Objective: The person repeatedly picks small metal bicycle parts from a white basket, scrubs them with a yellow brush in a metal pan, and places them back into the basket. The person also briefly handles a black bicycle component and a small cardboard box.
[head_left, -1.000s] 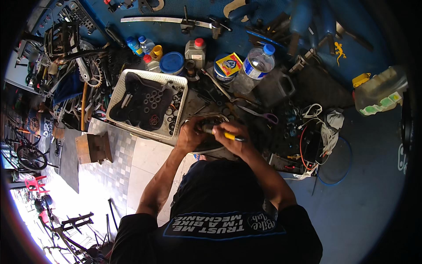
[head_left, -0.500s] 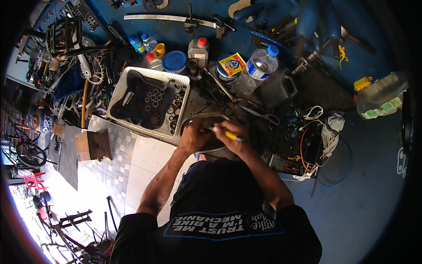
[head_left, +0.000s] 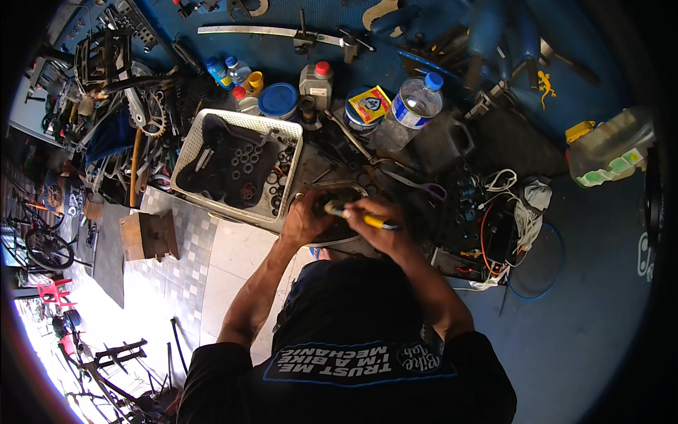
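My right hand [head_left: 378, 225] is closed around a brush with a yellow and black handle [head_left: 376, 222]. Its pale brownish tip points left, toward my other hand. My left hand [head_left: 305, 218] curls over the left side of an oval basin with a light rim [head_left: 351, 186]. Those fingers are bent around something dark that I cannot make out. Both hands are over the basin, close together, and its inside is mostly dark and partly covered by them.
A cream perforated basket [head_left: 181, 161] with rings and small parts stands left of the basin. Purple-handled scissors [head_left: 431, 189] lie to the right, near tangled cables [head_left: 519, 230]. Behind are a clear bottle [head_left: 417, 106], a grey bottle [head_left: 316, 85] and a blue-lidded tub [head_left: 277, 100].
The brush tip has shifted slightly left and now shows more plainly beside my left hand. My left hand has moved a little left; my right hand stays around the handle.
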